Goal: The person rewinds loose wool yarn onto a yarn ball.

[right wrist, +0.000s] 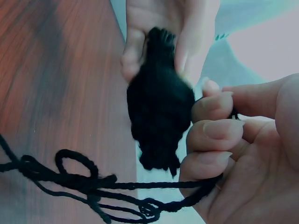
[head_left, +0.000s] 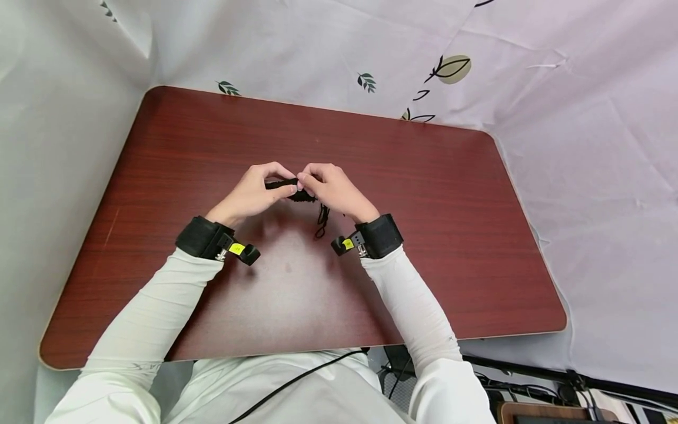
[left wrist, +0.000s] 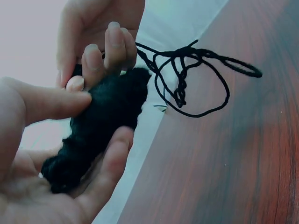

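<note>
Over the middle of the reddish-brown table (head_left: 424,206), the person's left hand (head_left: 251,193) holds a fuzzy black piece (right wrist: 160,107) between thumb and fingers. Close beside it, the right hand (head_left: 336,189) grips black cord (right wrist: 88,182) in curled fingers, loops dangling.

L hand (head_left: 251,191) nr R hand (head_left: 336,189), R fingers (right wrist: 217,129) curled.
</note>
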A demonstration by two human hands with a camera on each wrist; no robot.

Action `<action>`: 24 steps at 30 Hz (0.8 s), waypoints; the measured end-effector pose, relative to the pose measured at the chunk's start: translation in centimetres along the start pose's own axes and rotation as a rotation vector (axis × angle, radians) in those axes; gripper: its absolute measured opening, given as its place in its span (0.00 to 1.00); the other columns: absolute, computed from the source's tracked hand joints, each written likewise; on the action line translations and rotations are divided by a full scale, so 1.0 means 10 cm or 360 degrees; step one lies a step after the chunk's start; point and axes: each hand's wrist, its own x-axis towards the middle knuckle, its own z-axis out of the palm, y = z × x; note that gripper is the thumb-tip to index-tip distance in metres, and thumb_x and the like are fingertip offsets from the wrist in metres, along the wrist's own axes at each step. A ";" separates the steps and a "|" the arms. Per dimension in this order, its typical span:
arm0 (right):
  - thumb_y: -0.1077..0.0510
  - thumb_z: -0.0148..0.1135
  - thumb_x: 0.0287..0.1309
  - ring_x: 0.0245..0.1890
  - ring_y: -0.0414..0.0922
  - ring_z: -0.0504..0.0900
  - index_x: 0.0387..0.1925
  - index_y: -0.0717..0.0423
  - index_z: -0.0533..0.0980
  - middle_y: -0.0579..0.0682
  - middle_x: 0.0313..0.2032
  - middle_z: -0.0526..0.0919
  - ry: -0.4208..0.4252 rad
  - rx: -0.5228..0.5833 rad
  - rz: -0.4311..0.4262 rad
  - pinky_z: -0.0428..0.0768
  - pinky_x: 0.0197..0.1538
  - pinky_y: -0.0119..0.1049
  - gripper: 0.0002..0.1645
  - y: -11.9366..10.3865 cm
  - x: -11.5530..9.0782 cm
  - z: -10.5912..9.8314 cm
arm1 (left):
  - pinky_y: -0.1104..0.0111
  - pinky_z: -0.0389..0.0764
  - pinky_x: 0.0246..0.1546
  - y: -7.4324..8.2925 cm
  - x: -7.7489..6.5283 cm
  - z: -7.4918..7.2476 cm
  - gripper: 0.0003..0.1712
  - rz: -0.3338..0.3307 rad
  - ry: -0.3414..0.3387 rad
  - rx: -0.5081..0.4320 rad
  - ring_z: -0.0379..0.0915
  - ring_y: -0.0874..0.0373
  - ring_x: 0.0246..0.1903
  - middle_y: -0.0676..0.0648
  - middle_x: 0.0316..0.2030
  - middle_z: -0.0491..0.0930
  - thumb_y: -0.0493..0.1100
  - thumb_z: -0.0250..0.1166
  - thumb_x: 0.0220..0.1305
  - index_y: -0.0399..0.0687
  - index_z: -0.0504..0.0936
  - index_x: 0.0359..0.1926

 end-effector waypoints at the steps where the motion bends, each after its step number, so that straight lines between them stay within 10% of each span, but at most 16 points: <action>1: 0.53 0.47 0.73 0.21 0.43 0.65 0.33 0.56 0.77 0.47 0.22 0.71 -0.0012 -0.0011 -0.0006 0.64 0.27 0.31 0.16 -0.01 0.00 0.01 | 0.58 0.83 0.44 0.00 0.00 0.00 0.14 -0.0008 0.0040 -0.0009 0.82 0.59 0.39 0.46 0.48 0.82 0.43 0.66 0.63 0.46 0.79 0.49; 10: 0.55 0.44 0.75 0.19 0.42 0.63 0.35 0.60 0.77 0.47 0.22 0.71 -0.0104 0.0011 -0.0040 0.62 0.24 0.30 0.18 0.01 -0.02 0.15 | 0.67 0.84 0.43 -0.03 0.01 -0.04 0.16 -0.0030 0.0239 -0.0410 0.82 0.63 0.35 0.46 0.46 0.76 0.41 0.63 0.66 0.40 0.76 0.52; 24: 0.57 0.41 0.76 0.18 0.41 0.63 0.39 0.69 0.75 0.51 0.24 0.71 -0.0185 0.0269 0.0072 0.66 0.23 0.31 0.20 0.29 0.06 0.23 | 0.70 0.82 0.43 0.00 -0.02 -0.10 0.16 -0.0017 0.0065 -0.0938 0.80 0.57 0.33 0.46 0.44 0.80 0.40 0.63 0.65 0.40 0.75 0.51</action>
